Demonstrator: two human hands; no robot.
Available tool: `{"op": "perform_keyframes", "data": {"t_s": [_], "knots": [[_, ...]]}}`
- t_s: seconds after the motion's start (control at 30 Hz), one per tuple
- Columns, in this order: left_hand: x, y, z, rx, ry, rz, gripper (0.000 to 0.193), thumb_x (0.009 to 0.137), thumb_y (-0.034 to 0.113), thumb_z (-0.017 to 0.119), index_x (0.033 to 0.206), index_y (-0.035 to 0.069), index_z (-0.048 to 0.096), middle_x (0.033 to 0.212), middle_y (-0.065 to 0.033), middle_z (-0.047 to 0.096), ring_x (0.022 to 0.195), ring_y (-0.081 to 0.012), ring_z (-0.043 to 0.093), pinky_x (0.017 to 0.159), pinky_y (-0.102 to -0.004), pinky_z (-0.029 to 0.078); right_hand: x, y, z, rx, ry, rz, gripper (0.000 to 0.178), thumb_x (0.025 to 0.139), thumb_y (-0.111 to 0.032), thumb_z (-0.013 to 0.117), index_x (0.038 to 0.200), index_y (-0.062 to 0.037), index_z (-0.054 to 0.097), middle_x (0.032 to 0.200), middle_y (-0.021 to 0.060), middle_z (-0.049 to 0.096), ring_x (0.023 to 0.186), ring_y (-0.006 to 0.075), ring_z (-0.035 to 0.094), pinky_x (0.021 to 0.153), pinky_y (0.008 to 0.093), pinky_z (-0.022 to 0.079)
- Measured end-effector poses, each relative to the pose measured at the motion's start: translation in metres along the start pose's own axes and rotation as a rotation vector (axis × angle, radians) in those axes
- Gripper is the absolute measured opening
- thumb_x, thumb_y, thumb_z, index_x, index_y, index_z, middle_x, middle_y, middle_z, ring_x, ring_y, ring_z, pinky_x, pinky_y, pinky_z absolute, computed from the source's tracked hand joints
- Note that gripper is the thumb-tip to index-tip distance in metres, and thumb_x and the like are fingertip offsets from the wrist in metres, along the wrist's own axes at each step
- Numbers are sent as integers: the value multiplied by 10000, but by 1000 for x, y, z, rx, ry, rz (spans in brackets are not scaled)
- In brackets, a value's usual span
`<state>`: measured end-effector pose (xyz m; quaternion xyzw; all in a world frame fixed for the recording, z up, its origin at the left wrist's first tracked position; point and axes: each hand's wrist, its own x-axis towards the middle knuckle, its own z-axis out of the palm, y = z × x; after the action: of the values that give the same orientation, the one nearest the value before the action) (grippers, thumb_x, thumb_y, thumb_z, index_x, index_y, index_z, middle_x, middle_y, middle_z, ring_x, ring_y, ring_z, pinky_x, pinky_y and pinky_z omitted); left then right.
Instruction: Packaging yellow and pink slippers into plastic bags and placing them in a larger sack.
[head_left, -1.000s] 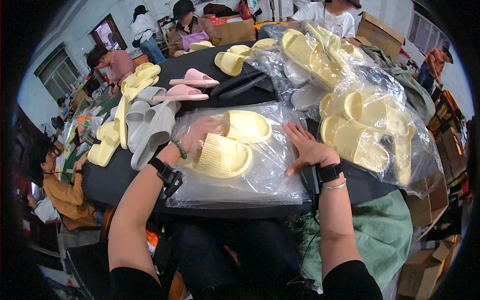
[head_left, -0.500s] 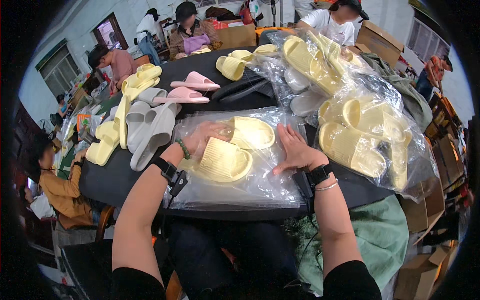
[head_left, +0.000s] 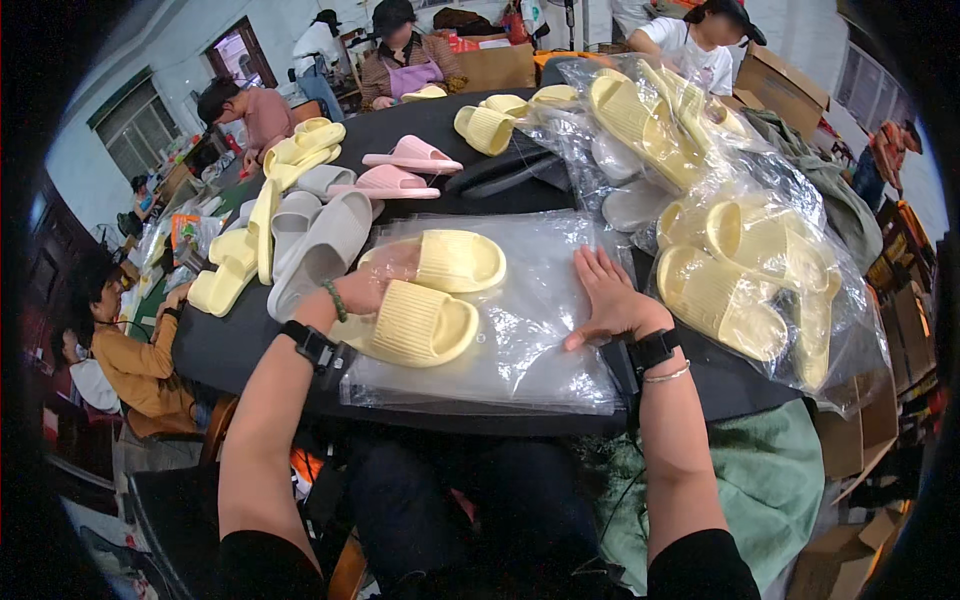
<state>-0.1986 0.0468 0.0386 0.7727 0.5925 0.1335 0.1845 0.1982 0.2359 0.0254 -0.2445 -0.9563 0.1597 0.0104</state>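
Note:
A pair of pale yellow ribbed slippers (head_left: 428,322) lies at the left part of a clear plastic bag (head_left: 535,345) on the table before me. My left hand (head_left: 362,288) grips the pair from its left side, with its fingertips partly hidden by the slippers. Whether the pair lies inside the bag or on top of it, I cannot tell. Flat on the bag's right edge rests my right hand (head_left: 612,302), open, its thumb spread from the fingers. Just left of my left hand stand grey slippers (head_left: 325,245).
Bagged yellow slippers (head_left: 725,300) are heaped at the right of the black table (head_left: 270,355). Pink slippers (head_left: 390,182) and loose yellow slippers (head_left: 235,265) lie farther back and left. Several people are around, one in a mustard top (head_left: 135,355) at the left. Cardboard boxes (head_left: 780,85) stand beyond.
My left hand and the yellow slippers have shifted left across the plastic bag, baring its right part. My right hand stays flat on the bag. The whole view has swung slightly.

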Motion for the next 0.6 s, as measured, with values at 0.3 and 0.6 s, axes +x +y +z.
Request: {"op": "perform_keyframes", "data": {"t_s": [0.3, 0.6], "knots": [[-20, 21, -4, 146, 158, 119, 370, 838, 290, 685, 1162, 110, 687, 1413, -128, 519, 1300, -337, 460, 1116, -446, 307, 4, 1, 4, -9, -9, -7, 1557, 397, -731, 828, 1520, 52, 86, 1592, 266, 100, 1489, 406, 18, 1211, 465, 77], [-106, 26, -46, 56, 92, -128, 271, 825, 309, 719, 984, 90, 703, 1308, -115, 607, 1291, -357, 458, 1095, -473, 344, -1, 2, 2, -18, -10, 46, 1532, 405, -734, 818, 1529, 27, 108, 1603, 226, 117, 1493, 390, 30, 1213, 463, 85]]}}
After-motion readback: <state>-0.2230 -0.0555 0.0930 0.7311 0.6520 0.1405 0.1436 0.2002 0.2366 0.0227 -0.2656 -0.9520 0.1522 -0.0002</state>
